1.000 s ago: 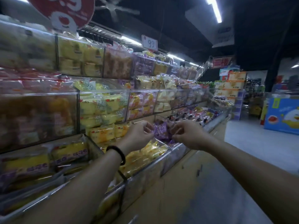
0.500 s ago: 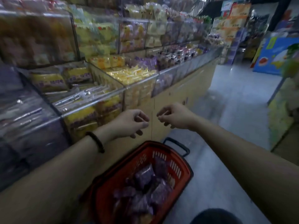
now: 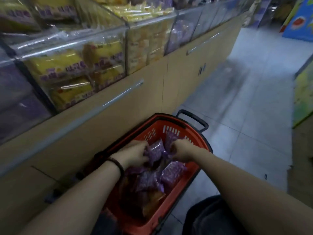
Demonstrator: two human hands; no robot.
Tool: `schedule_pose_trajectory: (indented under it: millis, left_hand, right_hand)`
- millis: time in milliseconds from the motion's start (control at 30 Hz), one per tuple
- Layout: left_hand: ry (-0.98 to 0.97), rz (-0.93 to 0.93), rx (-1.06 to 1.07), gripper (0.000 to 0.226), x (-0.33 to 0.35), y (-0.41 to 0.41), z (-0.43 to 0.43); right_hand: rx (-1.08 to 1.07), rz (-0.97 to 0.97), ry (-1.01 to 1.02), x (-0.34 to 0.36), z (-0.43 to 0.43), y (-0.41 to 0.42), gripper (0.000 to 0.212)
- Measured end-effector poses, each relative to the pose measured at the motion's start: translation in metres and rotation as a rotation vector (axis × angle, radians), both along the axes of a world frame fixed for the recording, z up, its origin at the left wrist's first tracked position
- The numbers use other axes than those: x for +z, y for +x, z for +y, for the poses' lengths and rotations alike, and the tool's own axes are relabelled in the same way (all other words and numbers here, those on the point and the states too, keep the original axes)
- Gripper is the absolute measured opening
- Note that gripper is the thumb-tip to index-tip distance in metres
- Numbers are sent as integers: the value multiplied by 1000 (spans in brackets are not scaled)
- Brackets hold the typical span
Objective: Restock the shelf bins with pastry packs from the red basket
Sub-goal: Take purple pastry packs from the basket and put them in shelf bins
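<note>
A: Hands status?
B: Both down in the red basket. My left hand has its fingers curled round the top purple pastry pack. My right hand pinches its other edge, fingers bent tight.
A: Rest of the stock?
B: More purple packs lie loose in the basket under it. Shelf bins are up left of the basket.

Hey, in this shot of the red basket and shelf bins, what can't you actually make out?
Head view:
1. Print on the yellow packs: blurred, unreadable.
2. Number of purple packs in the red basket: they are piled up, and the forearms cover the near part.
3. Fingers of the left hand and right hand: tips buried among the packs, so whether they grip one pack or two is unclear.
4. Basket's near end: cut off by the bottom edge.
</note>
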State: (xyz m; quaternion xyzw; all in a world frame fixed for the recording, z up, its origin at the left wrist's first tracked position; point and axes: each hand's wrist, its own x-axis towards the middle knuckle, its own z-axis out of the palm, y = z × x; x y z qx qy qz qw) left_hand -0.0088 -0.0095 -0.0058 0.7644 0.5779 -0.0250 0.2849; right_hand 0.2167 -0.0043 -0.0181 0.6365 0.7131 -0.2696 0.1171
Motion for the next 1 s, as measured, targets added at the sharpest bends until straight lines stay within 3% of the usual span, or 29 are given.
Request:
schedule_pose_trajectory:
  millis: [67,167,300,433,567,667,767,867,1000]
  left_hand:
    - [-19,142,-81,28,-19,-5,3]
    - [-111,202,-44,33,-33,-11,5]
    - [-260,251,-36,65,-53,-21,2]
    - [-330,260,-14,88,-63,-24,1]
    - [-387,291,19,97,-69,-32,-6]
    - [-455,295,31,110,-81,-35,-15]
    - [-475,202,106,102,-85,-32,-14]
    - [-439,129,185,67,-79,-24,-8]
    - [-339,104,293,55,-51,-12,1]
  right_hand:
    - [44,-83,-91,-29,6,-5,58]
    - [64,-221,-185,-59,12,-11,71]
    - [207,-345,-264,-84,11,-22,83]
    - [200,-294,-301,-95,12,-21,85]
    - [97,-164,-286,-95,13,-15,61]
    - [-24,-25,-291,-85,19,-6,59]
    - [-153,110,-199,-68,25,4,49]
    - [-189,249,-154,-51,31,11,27]
    - [-206,545,-139,-34,36,21,31]
